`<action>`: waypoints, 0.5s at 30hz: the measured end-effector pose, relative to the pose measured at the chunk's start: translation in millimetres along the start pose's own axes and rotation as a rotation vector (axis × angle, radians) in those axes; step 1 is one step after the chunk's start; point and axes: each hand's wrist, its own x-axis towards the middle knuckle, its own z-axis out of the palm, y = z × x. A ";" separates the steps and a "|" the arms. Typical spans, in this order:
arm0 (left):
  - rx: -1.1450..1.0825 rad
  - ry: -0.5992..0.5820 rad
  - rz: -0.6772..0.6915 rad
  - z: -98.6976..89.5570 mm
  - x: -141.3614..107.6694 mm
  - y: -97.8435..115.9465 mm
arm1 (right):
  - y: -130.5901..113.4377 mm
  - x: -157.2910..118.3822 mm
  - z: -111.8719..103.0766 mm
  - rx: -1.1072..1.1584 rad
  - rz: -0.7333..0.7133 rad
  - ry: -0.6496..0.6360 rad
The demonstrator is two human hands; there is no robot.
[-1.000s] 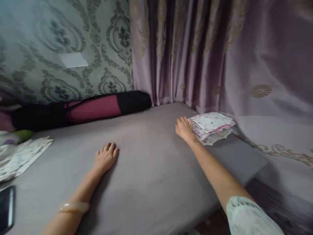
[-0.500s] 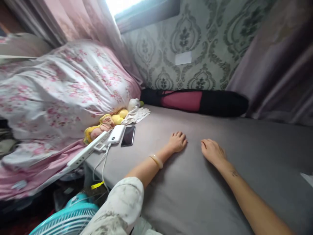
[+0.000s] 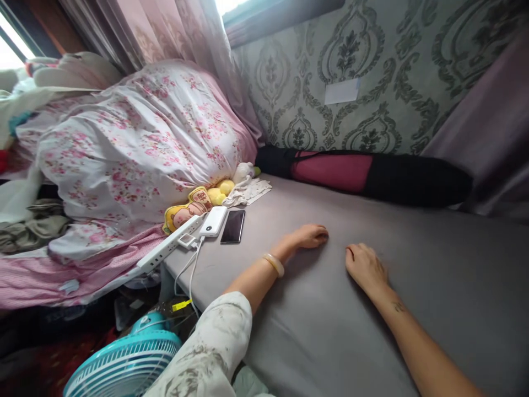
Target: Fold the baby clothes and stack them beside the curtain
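Observation:
My left hand (image 3: 313,236) rests on the grey sheet (image 3: 297,320), turned on its side, its fingers curled in and nothing visible in them. A pale bangle (image 3: 273,265) circles that wrist. Across a short gap to the right, my right hand (image 3: 366,267) lies back up on the sheet with its fingers folded under, and I see nothing held. Left of my left hand are a dark phone (image 3: 233,226) and a white power bank (image 3: 214,221) with a cable plugged in. Neither hand touches them.
A white power strip (image 3: 169,243) lies along the bed's left edge beside yellow plush toys (image 3: 221,192) and a crumpled cloth (image 3: 248,190). Floral bedding (image 3: 136,132) is heaped behind. A long black and red bag (image 3: 330,171) lies by the wall. A turquoise fan (image 3: 124,364) stands below left.
The view has swung left, so the scene sits further right. My left hand has rolled from palm down onto its side and its fingers have curled. My right hand stays curled on the sheet.

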 end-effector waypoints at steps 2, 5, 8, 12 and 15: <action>-0.193 -0.001 -0.056 -18.8 -5.5 -17.1 | 1.7 -1.1 6.7 0.005 -0.002 0.035; -0.290 0.212 -0.243 -53.2 -22.4 -46.9 | 3.2 -2.9 13.9 0.035 -0.003 0.083; -0.171 0.391 -0.471 -92.7 -46.0 -78.9 | 3.4 -3.7 16.9 0.054 -0.002 0.109; 0.051 0.533 -0.748 -142.4 -81.1 -119.0 | 2.5 -3.5 16.9 0.050 0.008 0.115; 0.138 0.603 -0.887 -166.9 -104.3 -144.1 | 1.6 -3.3 15.7 0.049 0.017 0.099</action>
